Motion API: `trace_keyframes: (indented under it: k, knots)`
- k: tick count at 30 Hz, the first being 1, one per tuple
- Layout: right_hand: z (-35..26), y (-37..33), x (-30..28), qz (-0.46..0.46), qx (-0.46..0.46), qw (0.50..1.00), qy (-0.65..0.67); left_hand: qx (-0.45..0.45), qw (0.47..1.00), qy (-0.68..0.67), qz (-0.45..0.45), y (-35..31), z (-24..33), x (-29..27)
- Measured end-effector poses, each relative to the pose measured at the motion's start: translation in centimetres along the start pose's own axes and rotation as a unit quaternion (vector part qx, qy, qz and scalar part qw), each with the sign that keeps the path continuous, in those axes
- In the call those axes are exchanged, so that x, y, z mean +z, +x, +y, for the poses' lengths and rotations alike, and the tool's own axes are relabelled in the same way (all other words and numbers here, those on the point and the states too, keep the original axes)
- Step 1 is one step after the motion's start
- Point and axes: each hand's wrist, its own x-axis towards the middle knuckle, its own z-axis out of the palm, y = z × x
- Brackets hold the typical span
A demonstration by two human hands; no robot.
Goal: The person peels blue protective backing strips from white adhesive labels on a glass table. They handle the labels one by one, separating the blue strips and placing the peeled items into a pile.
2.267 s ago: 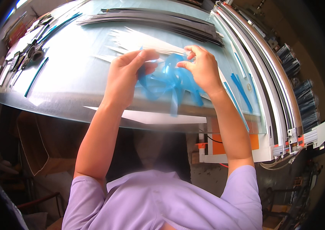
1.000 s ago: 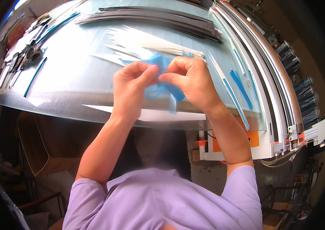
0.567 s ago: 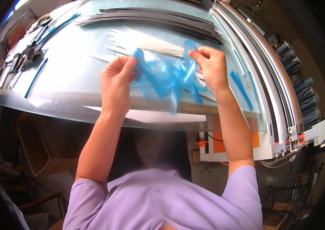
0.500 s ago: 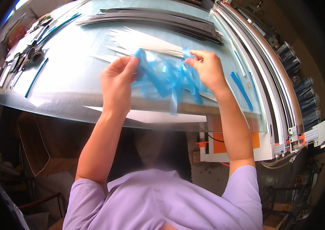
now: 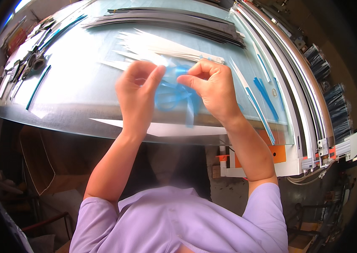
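Note:
A loose tangle of thin, see-through blue plastic strip (image 5: 174, 98) hangs between my two hands, over the near part of the glass-topped table (image 5: 75, 84). My left hand (image 5: 139, 90) is closed in a pinch at the tangle's left side and is slightly blurred. From the right, my right hand (image 5: 214, 86) pinches the upper part of the tangle with thumb and forefinger. Just beyond my hands a fan of white strips (image 5: 170, 46) lies on the glass. Part of the tangle is hidden behind my fingers.
Farther back lies a stack of long dark strips (image 5: 165, 23). Blue strips (image 5: 265, 99) and a blue-edged white strip (image 5: 250, 95) rest at right, beside a long metal rail (image 5: 300, 84). Scissors (image 5: 38, 63) and other tools lie at left. A white sheet (image 5: 178, 130) is at the near edge.
My hands have come closer together, with the right one moving left and the tangle bunching between them. The blue-edged white strip and more of the white fan now show.

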Motion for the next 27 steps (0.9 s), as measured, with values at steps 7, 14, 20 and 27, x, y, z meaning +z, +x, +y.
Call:
trace_keyframes:
  k: [7, 14, 20, 27]
  knots:
    - [0.6, 0.0, -0.2, -0.002, -0.053, 0.998, -0.038, -0.151, 0.962, -0.160, -0.160, 0.2, -0.3, -0.4]
    - [1.1, 0.4, -1.8, 0.053, 0.034, 0.998, 0.028, -0.096, 0.970, -0.195, -0.109, 0.7, -1.1, -0.8]
    - [4.8, 2.2, -5.2, 0.033, 0.082, 0.995, 0.037, -0.081, 0.967, -0.210, -0.123, 1.2, -1.6, -1.5]
    - [1.9, 0.8, -3.0, 0.048, 0.016, 0.997, -0.050, -0.053, 0.978, 0.047, -0.194, 2.9, -2.2, 0.3]
